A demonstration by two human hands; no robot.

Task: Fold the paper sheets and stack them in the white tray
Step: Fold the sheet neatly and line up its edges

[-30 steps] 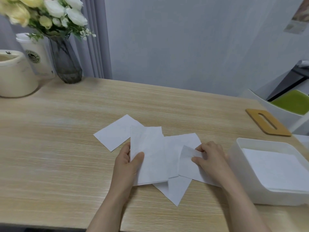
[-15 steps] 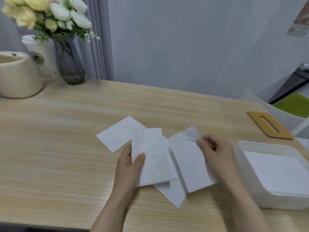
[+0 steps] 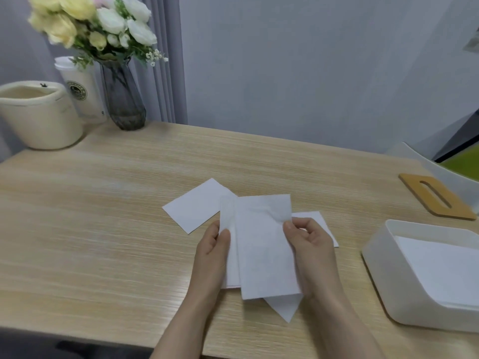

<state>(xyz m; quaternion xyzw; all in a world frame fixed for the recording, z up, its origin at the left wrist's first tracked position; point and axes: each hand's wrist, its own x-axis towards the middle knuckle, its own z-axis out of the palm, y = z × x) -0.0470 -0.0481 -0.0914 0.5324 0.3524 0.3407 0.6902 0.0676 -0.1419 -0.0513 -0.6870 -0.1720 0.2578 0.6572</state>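
Both forearms reached in from the near edge of the bench (image 3: 103, 203), the hands close together over its middle. The left hand (image 3: 212, 252) lay with its back turned up and leftward, its thumb pressed on top of a folded paper sheet (image 3: 229, 244) and its fingers curled beneath, so that it pinched the sheet's left edge. The right hand (image 3: 311, 244) was held just beside it, fingers curled inward toward the palm, thumb and forefinger pinching the upper right part of a second folded sheet (image 3: 264, 250); the paper puckered slightly at that grip. This second sheet stood as a tall narrow rectangle, overlapping the right part of the sheet in the left hand, and its lower end reached down between the two wrists. Whether it lay flat on the pile or was lifted a little could not be told. Under these, loose sheets lay spread on the bench: one (image 3: 194, 206) jutted out to the upper left, one corner (image 3: 285, 307) pointed toward the near edge below the held sheets, and another (image 3: 318, 221) showed behind the right hand. The white tray (image 3: 375, 270) sat on the bench to the right, well apart from the hands, with a flat stack of white paper (image 3: 435, 270) inside it. A wooden lid with a slot (image 3: 438, 196) lay beyond the tray, and a vase of flowers (image 3: 121, 97), a cup (image 3: 80, 89) and a cream pot (image 3: 39, 117) stood at the far left corner.
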